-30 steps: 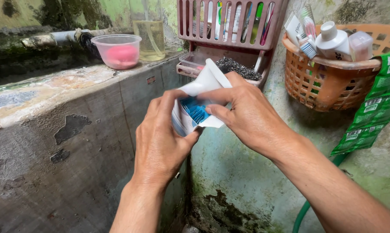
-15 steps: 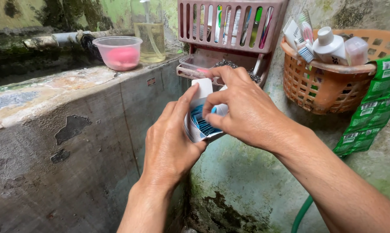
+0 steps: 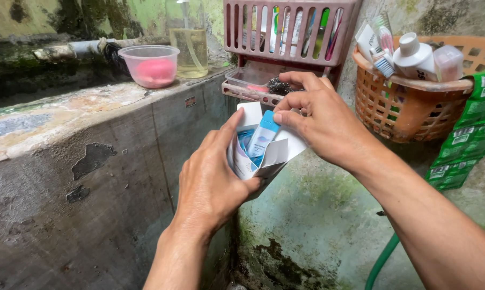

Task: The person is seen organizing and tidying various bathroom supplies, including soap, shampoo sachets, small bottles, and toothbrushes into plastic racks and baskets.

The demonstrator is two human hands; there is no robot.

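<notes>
- The left hand (image 3: 213, 180) is cupping a small white cardboard box (image 3: 253, 158) at the centre of the frame, fingers wrapped around its side, thumb running up the near face, flaps standing open.
- The right hand (image 3: 320, 115) is pinching the top of a blue-and-white sachet (image 3: 263, 138) between thumb and fingertips; the rest of that hand is curled loosely.
- The sachet is sitting partway out: its upper part is showing above the box mouth, its lower end is down inside among other blue packets.
- Judging by that, the box is already opened and one sachet singled out; it is not yet clear of the box, and the flaps are not closed.
- Just behind the hands, upper centre, a pink plastic rack (image 3: 285, 32) is hanging on the wall with toothbrushes in its slots and a steel scourer (image 3: 279, 86) in its tray.
- Upper right, an orange basket (image 3: 409, 107) is carrying tubes and a white bottle, with a strip of green sachets (image 3: 468, 134) hanging beside it.
- Upper left, on the concrete ledge (image 3: 92, 107), a clear tub with something pink (image 3: 148, 65) is standing next to a bottle of yellowish liquid (image 3: 188, 45).
</notes>
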